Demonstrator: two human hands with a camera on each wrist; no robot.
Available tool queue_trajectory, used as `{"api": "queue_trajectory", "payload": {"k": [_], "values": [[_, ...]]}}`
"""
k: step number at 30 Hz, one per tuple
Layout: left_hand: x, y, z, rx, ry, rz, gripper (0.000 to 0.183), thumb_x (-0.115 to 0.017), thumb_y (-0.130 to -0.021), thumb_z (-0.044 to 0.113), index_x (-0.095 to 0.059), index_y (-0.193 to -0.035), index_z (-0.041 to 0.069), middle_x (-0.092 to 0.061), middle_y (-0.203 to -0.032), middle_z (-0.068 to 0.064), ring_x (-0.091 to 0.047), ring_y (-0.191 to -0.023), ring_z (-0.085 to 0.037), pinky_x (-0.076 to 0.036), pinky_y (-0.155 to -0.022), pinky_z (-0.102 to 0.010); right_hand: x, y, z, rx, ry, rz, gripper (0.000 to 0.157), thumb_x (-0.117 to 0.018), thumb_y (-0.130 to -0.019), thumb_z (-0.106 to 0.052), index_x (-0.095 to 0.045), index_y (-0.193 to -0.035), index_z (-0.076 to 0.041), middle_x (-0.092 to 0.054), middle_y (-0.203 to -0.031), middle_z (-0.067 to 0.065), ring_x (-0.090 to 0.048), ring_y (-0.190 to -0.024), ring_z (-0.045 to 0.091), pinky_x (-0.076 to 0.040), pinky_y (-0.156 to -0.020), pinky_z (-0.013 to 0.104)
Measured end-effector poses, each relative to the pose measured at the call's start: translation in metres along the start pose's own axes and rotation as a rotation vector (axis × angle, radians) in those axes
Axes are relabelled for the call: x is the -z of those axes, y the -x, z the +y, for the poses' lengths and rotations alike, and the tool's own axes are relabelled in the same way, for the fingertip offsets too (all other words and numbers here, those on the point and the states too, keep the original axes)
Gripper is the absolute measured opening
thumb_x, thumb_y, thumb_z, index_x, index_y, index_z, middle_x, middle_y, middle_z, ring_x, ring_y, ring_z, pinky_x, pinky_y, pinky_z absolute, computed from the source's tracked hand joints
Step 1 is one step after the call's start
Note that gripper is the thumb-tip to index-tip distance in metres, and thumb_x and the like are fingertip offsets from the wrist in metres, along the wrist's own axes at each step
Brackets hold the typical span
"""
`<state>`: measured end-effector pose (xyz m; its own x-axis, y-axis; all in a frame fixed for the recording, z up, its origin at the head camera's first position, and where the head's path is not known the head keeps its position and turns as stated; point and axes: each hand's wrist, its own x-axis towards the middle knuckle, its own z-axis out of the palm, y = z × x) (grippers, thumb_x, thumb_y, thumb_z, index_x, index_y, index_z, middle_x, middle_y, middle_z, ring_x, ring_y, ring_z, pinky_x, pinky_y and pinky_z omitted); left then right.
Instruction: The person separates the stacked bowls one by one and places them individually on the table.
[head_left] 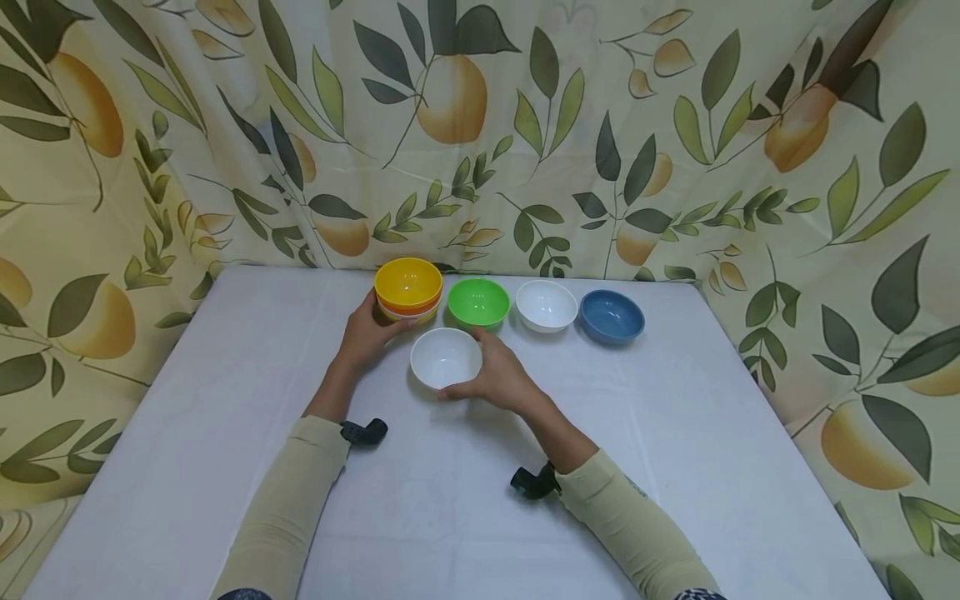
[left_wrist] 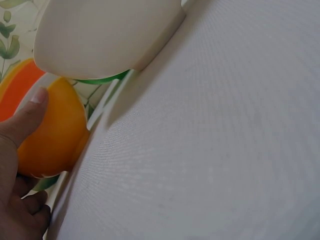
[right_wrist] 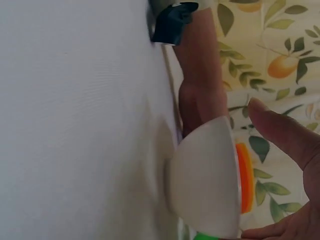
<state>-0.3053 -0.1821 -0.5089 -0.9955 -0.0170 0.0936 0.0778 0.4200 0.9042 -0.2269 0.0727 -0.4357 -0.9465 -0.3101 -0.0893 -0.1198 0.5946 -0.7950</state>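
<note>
My left hand [head_left: 369,336] grips a stack of nested bowls [head_left: 408,283] at the back of the table, thumb on the near side. The stack has a yellow bowl on top, then orange and white ones, with a yellow-orange bowl [left_wrist: 55,135] lowest. In front of it and to the right is a white bowl [head_left: 446,358], upright, held by my right hand [head_left: 495,375] with thumb and fingers spread round its right side. Whether its base touches the table, I cannot tell. Some right fingers are hidden behind the rim.
To the right of the stack, a green bowl [head_left: 478,302], another white bowl [head_left: 546,306] and a blue bowl [head_left: 611,317] stand in a row along the back edge. A white cloth covers the table [head_left: 450,517]. A fruit-patterned curtain [head_left: 487,150] hangs behind.
</note>
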Motion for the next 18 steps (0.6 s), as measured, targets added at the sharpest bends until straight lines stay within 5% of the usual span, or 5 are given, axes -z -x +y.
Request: {"api": "queue_trajectory", "payload": {"k": [10, 18], "values": [[0.001, 0.002, 0.001, -0.011, -0.008, 0.006, 0.103, -0.088, -0.087, 0.042, -0.029, -0.167, 0.016, -0.036, -0.168, -0.010, -0.028, -0.156, -0.031, -0.017, -0.128, -0.055, 0.019, 0.012, -0.023, -0.028, 0.015, 0.022, 0.119, -0.098, -0.072, -0.040, -0.031, -0.162, 0.000, -0.043, -0.160, 0.020, -0.041, -0.146, 0.039, -0.038, -0.118, 0.059], [0.001, 0.001, 0.000, -0.016, 0.015, 0.002, 0.102, -0.088, -0.087, 0.041, -0.030, -0.167, 0.017, -0.037, -0.168, -0.009, -0.029, -0.155, -0.029, -0.017, -0.128, -0.054, 0.015, -0.002, -0.035, -0.024, -0.008, 0.036, 0.112, -0.094, -0.079, -0.041, -0.029, -0.163, -0.003, -0.040, -0.164, 0.016, -0.038, -0.149, 0.039, -0.041, -0.116, 0.058]]}}
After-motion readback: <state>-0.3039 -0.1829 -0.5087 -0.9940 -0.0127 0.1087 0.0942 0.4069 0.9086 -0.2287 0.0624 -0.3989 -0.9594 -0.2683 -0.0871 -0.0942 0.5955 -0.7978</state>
